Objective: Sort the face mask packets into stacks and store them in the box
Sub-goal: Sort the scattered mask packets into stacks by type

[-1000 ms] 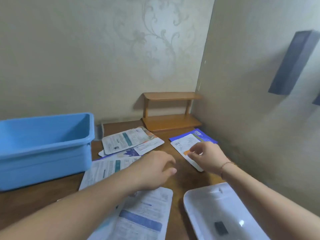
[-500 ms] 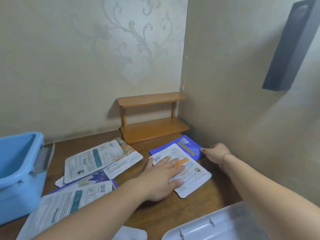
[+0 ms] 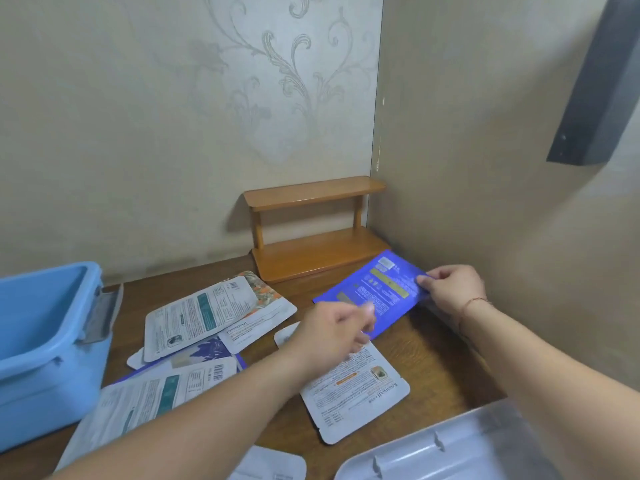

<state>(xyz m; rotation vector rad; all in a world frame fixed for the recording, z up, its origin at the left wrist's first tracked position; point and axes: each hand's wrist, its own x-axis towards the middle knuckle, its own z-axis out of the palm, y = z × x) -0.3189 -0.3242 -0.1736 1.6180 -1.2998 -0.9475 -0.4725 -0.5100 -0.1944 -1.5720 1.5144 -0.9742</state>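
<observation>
The right hand pinches the blue packet at mid-right of the frame. The left hand, blurred, curls at its lower edge; its grip cannot be told

White packet brand partly legible: "Kiss…"

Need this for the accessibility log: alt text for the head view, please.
Right hand pinches a blue face mask packet by its far edge, lifting it above a wooden desk, while the left hand reaches for its near end. White packets lie scattered nearby; a blue box stands at left.
</observation>
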